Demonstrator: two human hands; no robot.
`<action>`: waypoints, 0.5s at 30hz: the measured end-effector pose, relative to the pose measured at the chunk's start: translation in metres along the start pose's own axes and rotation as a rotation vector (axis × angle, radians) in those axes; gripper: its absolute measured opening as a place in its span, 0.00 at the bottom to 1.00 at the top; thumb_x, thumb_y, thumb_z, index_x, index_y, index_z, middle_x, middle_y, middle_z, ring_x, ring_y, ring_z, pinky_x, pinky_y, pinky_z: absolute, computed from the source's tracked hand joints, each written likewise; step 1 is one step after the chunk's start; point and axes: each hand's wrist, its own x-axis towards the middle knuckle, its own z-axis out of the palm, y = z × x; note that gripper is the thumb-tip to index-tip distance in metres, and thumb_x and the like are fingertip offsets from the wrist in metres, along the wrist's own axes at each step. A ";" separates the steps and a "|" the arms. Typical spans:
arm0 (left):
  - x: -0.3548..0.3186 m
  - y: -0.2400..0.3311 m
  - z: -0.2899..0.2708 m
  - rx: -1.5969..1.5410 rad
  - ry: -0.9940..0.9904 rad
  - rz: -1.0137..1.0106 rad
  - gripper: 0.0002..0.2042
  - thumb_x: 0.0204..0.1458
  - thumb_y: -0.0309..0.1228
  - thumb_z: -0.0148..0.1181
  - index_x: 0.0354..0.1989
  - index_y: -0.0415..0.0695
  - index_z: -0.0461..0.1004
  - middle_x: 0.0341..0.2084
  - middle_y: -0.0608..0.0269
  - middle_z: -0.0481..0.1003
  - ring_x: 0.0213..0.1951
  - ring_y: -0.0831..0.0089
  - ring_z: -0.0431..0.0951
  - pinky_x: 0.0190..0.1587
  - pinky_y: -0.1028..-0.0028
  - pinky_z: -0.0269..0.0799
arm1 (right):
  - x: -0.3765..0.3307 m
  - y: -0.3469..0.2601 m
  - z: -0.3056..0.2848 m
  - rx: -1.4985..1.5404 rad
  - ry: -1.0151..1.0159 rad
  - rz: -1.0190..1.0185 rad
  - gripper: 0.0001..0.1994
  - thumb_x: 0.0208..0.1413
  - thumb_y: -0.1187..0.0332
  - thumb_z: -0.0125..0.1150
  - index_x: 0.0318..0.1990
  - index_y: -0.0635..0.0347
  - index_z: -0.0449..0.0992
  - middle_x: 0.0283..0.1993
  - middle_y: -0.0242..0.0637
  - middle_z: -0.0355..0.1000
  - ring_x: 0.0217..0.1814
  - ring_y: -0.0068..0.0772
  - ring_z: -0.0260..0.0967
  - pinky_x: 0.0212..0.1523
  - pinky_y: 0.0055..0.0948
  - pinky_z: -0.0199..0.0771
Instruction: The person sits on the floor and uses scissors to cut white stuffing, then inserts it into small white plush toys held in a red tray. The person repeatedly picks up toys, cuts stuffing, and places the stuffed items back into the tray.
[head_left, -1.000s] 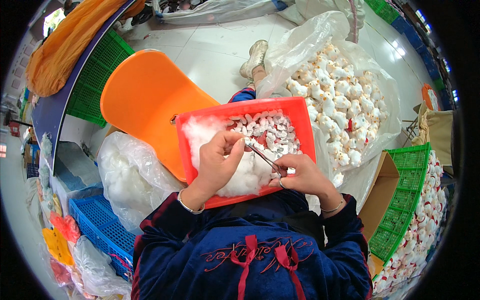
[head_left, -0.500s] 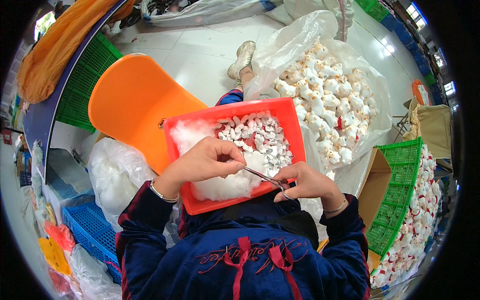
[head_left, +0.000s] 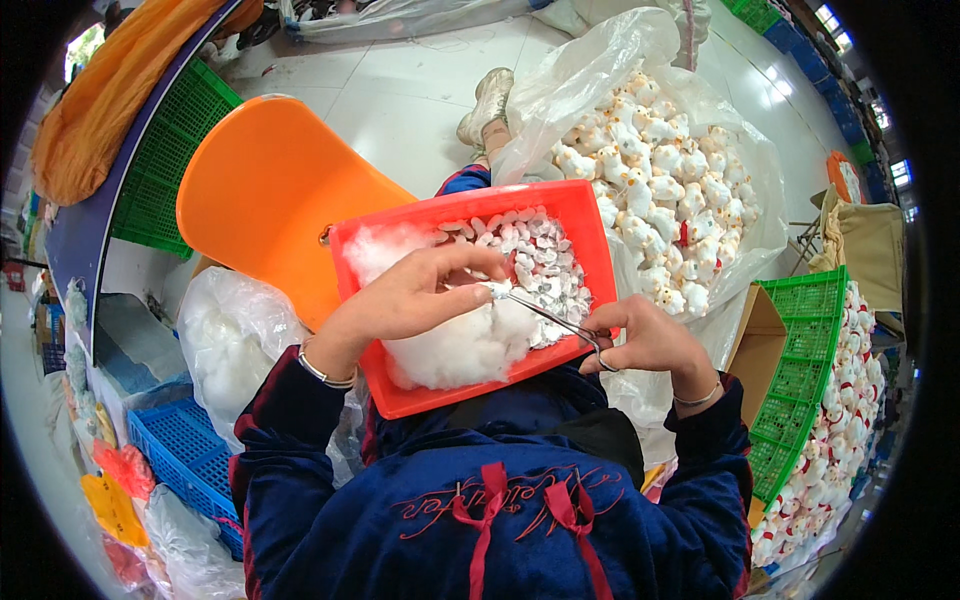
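Note:
A red plastic tray [head_left: 602, 235] rests across my lap. White fluffy stuffing [head_left: 460, 345] fills its near and left parts, and many small white fabric pieces [head_left: 560, 268] lie in its far right part. My right hand [head_left: 648, 342] grips slender metal forceps [head_left: 552, 315] by the finger loops, their jaws pointing left over the stuffing. At the forceps' tip is a small whitish piece [head_left: 496, 289], close against my left thumb. My left hand [head_left: 405, 292] hovers above the stuffing with thumb and fingers apart.
Right of the tray, a clear plastic bag [head_left: 750, 190] holds many small white stuffed toys [head_left: 645, 205]. Beyond a cardboard box [head_left: 757, 350], a green crate [head_left: 800, 375] stands beside more toys. An orange chair [head_left: 275, 190], a bag of stuffing [head_left: 235, 335] and a blue basket [head_left: 185, 450] are at the left.
My left fingers have spread from a pinch at the forceps' tip. My right hand has shifted slightly right and up with the forceps. A whitish piece now shows at the tip.

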 end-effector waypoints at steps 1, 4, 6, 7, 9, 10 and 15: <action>0.001 -0.001 0.000 -0.016 -0.010 -0.068 0.16 0.61 0.26 0.60 0.57 0.38 0.76 0.42 0.65 0.80 0.40 0.80 0.79 0.43 0.77 0.76 | 0.000 0.000 0.000 -0.003 -0.003 0.011 0.16 0.46 0.63 0.80 0.36 0.66 0.81 0.22 0.30 0.68 0.26 0.21 0.64 0.29 0.29 0.66; 0.002 -0.002 0.004 -0.076 0.041 -0.205 0.11 0.60 0.27 0.62 0.47 0.38 0.83 0.30 0.69 0.80 0.32 0.83 0.77 0.35 0.80 0.73 | -0.001 0.002 0.000 -0.030 0.032 -0.040 0.16 0.47 0.63 0.80 0.35 0.66 0.80 0.22 0.31 0.67 0.26 0.21 0.64 0.29 0.29 0.66; 0.002 -0.001 0.005 -0.063 0.035 -0.244 0.10 0.59 0.27 0.63 0.47 0.38 0.83 0.30 0.69 0.80 0.32 0.84 0.77 0.35 0.81 0.73 | -0.002 0.003 0.002 -0.034 0.051 -0.022 0.17 0.46 0.63 0.80 0.35 0.66 0.80 0.23 0.31 0.68 0.26 0.23 0.64 0.30 0.30 0.66; 0.002 0.000 0.005 -0.054 0.034 -0.264 0.10 0.59 0.27 0.63 0.47 0.38 0.83 0.30 0.69 0.80 0.31 0.84 0.77 0.34 0.81 0.72 | -0.001 0.004 0.004 -0.035 0.060 -0.016 0.17 0.46 0.63 0.80 0.35 0.66 0.80 0.23 0.31 0.68 0.26 0.24 0.64 0.30 0.30 0.67; 0.002 -0.003 0.007 -0.078 0.049 -0.237 0.09 0.59 0.27 0.64 0.45 0.38 0.82 0.30 0.69 0.80 0.31 0.84 0.76 0.34 0.81 0.72 | 0.000 0.002 0.005 -0.086 0.089 -0.034 0.17 0.45 0.63 0.80 0.36 0.66 0.80 0.24 0.33 0.70 0.27 0.27 0.66 0.31 0.31 0.68; 0.002 -0.005 0.007 -0.089 0.056 -0.225 0.08 0.59 0.27 0.64 0.44 0.37 0.82 0.29 0.69 0.79 0.31 0.84 0.76 0.34 0.82 0.72 | 0.001 0.002 0.006 -0.110 0.105 -0.044 0.18 0.45 0.63 0.80 0.36 0.66 0.80 0.25 0.34 0.71 0.27 0.28 0.67 0.31 0.31 0.68; 0.003 -0.015 0.012 -0.083 0.278 -0.151 0.06 0.58 0.25 0.65 0.41 0.37 0.79 0.30 0.69 0.79 0.32 0.84 0.77 0.36 0.82 0.73 | 0.006 -0.003 0.029 -0.100 0.286 -0.205 0.17 0.46 0.63 0.78 0.37 0.65 0.80 0.27 0.39 0.75 0.29 0.33 0.73 0.33 0.33 0.71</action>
